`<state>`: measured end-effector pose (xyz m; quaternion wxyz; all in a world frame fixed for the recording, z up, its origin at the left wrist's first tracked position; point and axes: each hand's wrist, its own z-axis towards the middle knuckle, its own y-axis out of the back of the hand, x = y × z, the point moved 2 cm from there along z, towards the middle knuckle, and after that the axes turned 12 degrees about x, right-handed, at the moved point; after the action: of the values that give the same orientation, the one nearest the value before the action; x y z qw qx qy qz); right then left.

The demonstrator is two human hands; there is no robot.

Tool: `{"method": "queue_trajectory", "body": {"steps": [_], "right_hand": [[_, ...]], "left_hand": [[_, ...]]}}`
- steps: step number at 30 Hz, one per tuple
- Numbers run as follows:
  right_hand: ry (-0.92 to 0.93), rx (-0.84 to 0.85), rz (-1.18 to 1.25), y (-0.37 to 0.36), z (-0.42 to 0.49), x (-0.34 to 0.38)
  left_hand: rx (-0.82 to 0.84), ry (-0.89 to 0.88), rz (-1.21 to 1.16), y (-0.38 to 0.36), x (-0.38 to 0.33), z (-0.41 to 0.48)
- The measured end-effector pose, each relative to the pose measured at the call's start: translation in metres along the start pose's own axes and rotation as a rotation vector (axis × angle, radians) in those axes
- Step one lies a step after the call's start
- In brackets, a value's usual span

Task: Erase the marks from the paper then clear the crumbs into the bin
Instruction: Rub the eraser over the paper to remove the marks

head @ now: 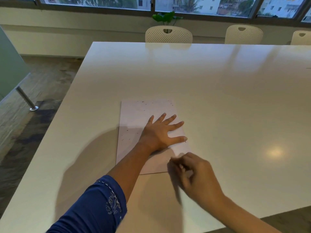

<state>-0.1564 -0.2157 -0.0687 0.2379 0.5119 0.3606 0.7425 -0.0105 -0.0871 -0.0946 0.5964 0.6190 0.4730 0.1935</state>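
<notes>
A white sheet of paper [134,115] lies on the white table [218,98] in front of me. Small dark crumbs [143,102] are scattered along its far edge and on its left half. My left hand [159,133] presses flat on the right half of the sheet, fingers straight and spread. My right hand [196,175] is at the sheet's near right corner, blurred by motion. Its fingers are curled and pinch a dark thing that looks like the eraser [173,165], too blurred to make out clearly. No bin is in view.
White perforated chairs [168,35] stand along the table's far side under a window, with a green plant [165,17] behind them. The table's left edge drops to the floor, where a metal post [27,99] stands.
</notes>
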Motion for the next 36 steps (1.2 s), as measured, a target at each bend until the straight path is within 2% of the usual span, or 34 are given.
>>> {"method": "queue_trajectory", "body": {"steps": [3,7,9,15,21,27,33,36], "right_hand": [[0.017,0.036,-0.032,0.001,-0.002,-0.001],[-0.113,-0.081,-0.073,0.018,0.017,-0.032],[-0.118,-0.086,-0.06,0.015,0.017,-0.03],[0.026,0.097,0.029,-0.007,-0.009,0.004],[-0.127,-0.099,0.001,0.022,0.015,-0.038],[-0.018,0.066,0.102,-0.004,-0.01,0.0],[-0.11,-0.114,0.044,0.023,0.009,-0.038],[-0.092,-0.076,0.089,0.013,0.002,-0.023]], "left_hand": [[0.01,0.003,0.001,0.001,0.0,-0.001],[0.014,0.005,0.037,0.001,0.0,0.0],[0.013,0.009,0.03,0.001,0.0,0.0],[0.034,0.012,0.032,0.002,0.0,0.001],[0.025,0.004,0.094,-0.001,0.001,0.003],[0.048,0.013,0.064,0.001,0.001,0.001],[0.015,0.003,0.072,-0.001,0.001,0.002],[0.03,0.012,0.051,0.0,0.001,0.002]]}}
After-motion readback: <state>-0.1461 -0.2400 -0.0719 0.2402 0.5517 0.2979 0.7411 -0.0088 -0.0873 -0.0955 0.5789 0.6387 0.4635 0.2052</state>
